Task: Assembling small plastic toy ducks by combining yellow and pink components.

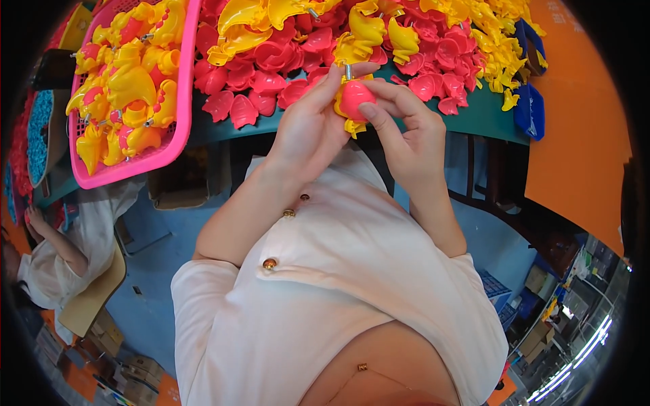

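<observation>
At the table's front edge, my left hand (313,115) grips a yellow plastic toy part, mostly hidden by the fingers, with a metal spring or threaded pin (349,72) standing up from it. My right hand (412,125) pinches a rounded pink plastic shell (357,100) against the front of that yellow part, thumb on its right side. Beyond both hands lies a heap of loose pink shells (271,61). Several yellow pieces (366,30) with metal pins are mixed into the heap just past my fingertips.
A pink basket (181,128) of yellow-and-pink assembled pieces stands at the left. More yellow parts (497,47) and small blue trays (529,111) lie at the right, beside an orange surface (575,135). A co-worker in white (81,237) sits at far left, near blue parts (39,125).
</observation>
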A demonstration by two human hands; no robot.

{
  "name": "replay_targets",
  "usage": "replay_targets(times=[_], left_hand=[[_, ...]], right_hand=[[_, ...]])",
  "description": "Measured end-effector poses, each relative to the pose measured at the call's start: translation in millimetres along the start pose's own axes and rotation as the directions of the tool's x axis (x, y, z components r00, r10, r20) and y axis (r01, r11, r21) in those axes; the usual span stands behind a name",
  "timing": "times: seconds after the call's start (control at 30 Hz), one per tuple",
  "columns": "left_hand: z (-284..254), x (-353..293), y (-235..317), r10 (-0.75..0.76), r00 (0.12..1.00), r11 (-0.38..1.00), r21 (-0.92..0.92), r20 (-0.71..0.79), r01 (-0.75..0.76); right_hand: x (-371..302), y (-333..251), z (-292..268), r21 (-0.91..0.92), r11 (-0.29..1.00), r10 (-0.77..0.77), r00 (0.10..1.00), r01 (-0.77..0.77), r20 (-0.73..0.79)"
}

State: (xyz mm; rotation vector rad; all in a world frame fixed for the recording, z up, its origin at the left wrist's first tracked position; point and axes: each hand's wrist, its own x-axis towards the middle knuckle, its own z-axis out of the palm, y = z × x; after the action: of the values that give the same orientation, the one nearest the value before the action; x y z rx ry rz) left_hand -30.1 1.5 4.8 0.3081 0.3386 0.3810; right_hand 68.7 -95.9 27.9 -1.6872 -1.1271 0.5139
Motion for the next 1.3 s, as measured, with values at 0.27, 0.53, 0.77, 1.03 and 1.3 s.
replay_targets(times=[0.27,0.53,0.77,1.03,1.3], left_hand=[[0,2,0,-0.034,0.999,0.999,-0.019,0.027,0.035],[3,6,-4,-0.027,0.999,1.0,0.016,0.028,0.026],[-1,5,-7,-0.083,0.992,0.97,0.235,0.091,0.06],[-17,-19,-1,-0.193,0.974,0.98,0.078,0.117,0.185],[-17,-10,-9,-0.246,0.959,0.956,0.129,-0.139,0.263]], right_hand=[[1,2,-1,-0.093,0.995,-0.046,0.999,0.045,-0.013],[0,1,-4,-0.238,0.949,-0.218,0.976,0.207,-0.018],[-15,13,0,-0.297,0.948,-0.155,0.981,0.115,-0.118],[-3,70,-81,-0.211,0.976,-0.114,0.943,0.049,-0.313],[37,80,-53,-0.766,0.599,-0.344,0.939,0.232,0.015]])
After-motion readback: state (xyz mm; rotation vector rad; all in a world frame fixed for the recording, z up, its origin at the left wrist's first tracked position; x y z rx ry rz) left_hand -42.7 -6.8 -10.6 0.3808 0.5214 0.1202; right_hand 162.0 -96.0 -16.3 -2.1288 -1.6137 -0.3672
